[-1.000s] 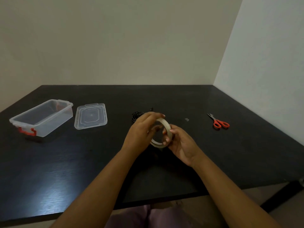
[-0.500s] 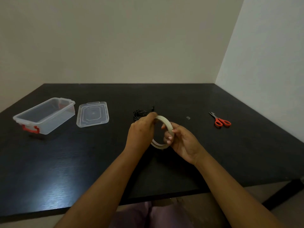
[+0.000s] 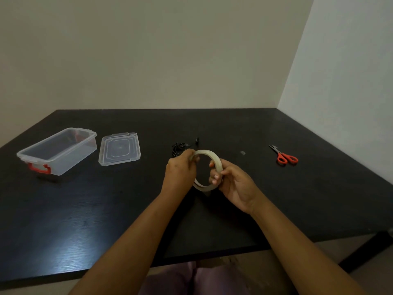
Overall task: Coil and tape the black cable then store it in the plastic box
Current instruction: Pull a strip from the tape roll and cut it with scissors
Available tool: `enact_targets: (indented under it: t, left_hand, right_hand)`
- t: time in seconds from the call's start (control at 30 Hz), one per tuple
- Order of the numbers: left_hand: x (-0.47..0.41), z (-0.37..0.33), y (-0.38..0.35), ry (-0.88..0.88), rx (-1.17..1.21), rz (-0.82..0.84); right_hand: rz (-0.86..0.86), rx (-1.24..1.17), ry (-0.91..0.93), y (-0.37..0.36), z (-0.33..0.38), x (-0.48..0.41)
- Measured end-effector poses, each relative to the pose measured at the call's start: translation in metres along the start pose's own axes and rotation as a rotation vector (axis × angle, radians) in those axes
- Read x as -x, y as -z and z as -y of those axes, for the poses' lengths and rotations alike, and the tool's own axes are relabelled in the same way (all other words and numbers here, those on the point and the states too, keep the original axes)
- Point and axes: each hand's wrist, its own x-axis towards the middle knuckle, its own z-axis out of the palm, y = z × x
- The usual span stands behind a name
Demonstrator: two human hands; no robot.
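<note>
Step in hand: we judge that we are feeling for the free end of the tape, so a strip can bind the cable.
Tape: the pale, translucent ring-shaped tape roll [image 3: 213, 155] is held on edge above the black wooden table [image 3: 85, 209].
Left hand: our left hand [image 3: 180, 170] pinches the roll's upper-left rim with thumb and fingertips; the tape end itself is too small to see.
Right hand: our right hand [image 3: 235, 185] curls its fingers round the roll's right side to steady it.
Cable: the thin black cable [image 3: 179, 147] lies bunched on the table just beyond the left hand, partly hidden by it.
Doing it well: we should brace the ring firmly, drag a nail round the rim until it catches, then peel slowly and straight so the strip does not split.
To hand: the orange-handled scissors [image 3: 286, 157] lie well to the right.
Storage: the clear plastic box with red latch [image 3: 70, 158] stands open far left, with its clear flat lid [image 3: 119, 149] just beside it.
</note>
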Motion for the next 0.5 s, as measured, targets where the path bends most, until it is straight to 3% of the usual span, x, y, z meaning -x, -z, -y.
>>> enact_targets:
  t: [0.5]
  left_hand:
    - [0.0035, -0.0057, 0.0040, -0.252, -0.086, -0.003]
  right_hand:
    - [-0.017, -0.011, -0.036, 0.0054, 0.0028, -0.0003]
